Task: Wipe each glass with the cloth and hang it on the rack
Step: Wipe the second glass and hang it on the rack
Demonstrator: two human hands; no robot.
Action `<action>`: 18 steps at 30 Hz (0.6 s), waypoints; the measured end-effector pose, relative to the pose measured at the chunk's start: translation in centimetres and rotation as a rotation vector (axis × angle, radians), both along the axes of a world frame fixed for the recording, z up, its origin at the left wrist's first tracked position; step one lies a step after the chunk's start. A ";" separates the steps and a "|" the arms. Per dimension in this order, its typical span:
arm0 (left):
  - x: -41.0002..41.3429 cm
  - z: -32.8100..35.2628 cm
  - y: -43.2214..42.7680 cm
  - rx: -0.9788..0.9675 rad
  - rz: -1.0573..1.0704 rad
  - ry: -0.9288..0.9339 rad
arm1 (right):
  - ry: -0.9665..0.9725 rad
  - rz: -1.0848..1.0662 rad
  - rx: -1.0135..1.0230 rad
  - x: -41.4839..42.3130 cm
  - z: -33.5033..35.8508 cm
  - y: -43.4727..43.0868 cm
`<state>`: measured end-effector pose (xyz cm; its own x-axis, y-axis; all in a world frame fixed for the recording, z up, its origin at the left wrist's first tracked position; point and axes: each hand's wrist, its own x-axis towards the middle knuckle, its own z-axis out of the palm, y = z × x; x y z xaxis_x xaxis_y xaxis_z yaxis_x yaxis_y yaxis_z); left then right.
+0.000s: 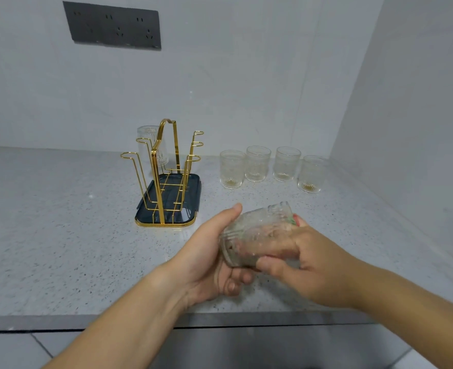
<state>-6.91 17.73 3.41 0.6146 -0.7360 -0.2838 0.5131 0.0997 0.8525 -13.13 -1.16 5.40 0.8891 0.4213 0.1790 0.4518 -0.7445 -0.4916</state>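
The left hand (pixel 206 259) grips the ribbed glass (pixel 257 233) above the counter (pixel 60 235). The right hand (pixel 308 265) has fingers inside, maybe pushing a cloth (pixel 296 219); I cannot tell its grip. A hard twist could make the glass slip and smash

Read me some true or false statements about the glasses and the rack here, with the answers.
1. The left hand and the right hand both grip the held glass above the counter. True.
2. The four glasses stand upright to the right of the rack. True.
3. The rack holds nothing. False: the hung glass sits upside down on its far side.
4. The rack stands on a red tray. False: the tray is dark blue.
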 end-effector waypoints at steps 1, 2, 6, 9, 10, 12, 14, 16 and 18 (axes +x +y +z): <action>0.1 -0.3 0.2 0.007 -0.018 -0.038 | 0.089 -0.015 0.137 0.0 -0.2 -0.1; 0.1 -0.6 0.4 0.015 -0.025 -0.083 | 0.186 -0.034 0.281 -0.2 0.0 0.1; -0.9 -2.1 0.5 0.078 0.162 -0.431 | 0.410 -0.247 0.625 -0.5 0.9 0.7; -1.3 -2.9 0.1 0.038 0.339 -0.680 | 0.530 -0.287 0.802 -0.6 0.4 1.6; -1.2 -3.0 0.0 0.032 0.395 -0.746 | 0.523 -0.299 0.801 -0.6 0.0 1.7; -1.0 -2.5 -0.4 0.041 0.501 -0.796 | 0.473 -0.261 0.732 -1.0 0.2 1.9; -1.0 -1.7 -0.9 0.047 0.550 -0.643 | 0.387 -0.069 0.634 -1.8 1.0 2.2; -1.0 -0.9 -0.9 0.060 0.514 -0.376 | 0.201 0.054 0.360 -2.1 1.6 2.6; -0.9 -0.3 -0.6 0.060 0.404 -0.180 | -0.048 0.084 -0.070 -1.7 1.3 2.0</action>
<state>-7.80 17.13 3.10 0.8931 -0.4120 -0.1807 0.2859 0.2094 0.9351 -14.88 0.87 6.71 0.8411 0.5072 0.1879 0.5360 -0.7348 -0.4156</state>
